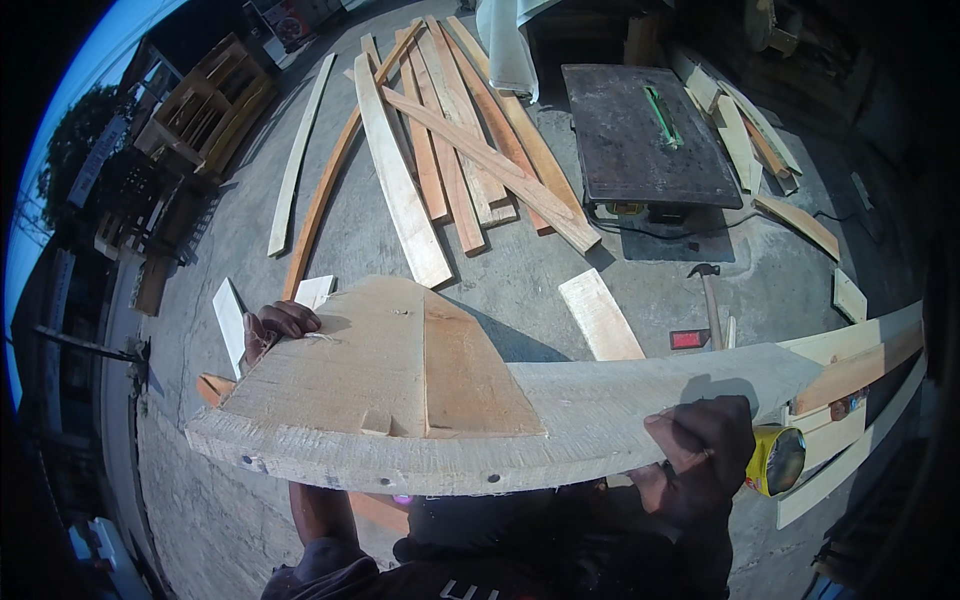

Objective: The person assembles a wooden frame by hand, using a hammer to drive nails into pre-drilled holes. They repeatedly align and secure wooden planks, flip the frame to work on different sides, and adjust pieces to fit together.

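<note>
Across my front I hold a wooden frame piece: a rounded wooden panel [350, 375], made of two boards joined along a seam, meets a long pale plank [590, 410] with small dark holes along its near edge. My left hand [283, 325] grips the panel's left edge, its fingers curled over the top face. Further right, my right hand [700, 445] is closed on the near edge of the plank; part of its fingers is hidden beneath. A small wood block [376, 422] lies or sticks on the panel near the plank.
Several loose planks [460, 150] lie piled on the concrete ahead. A dark table saw [640, 140] with a green strip stands at the right. A hammer [710, 305], a red box [688, 340] and a yellow tin [775, 460] sit near my right side.
</note>
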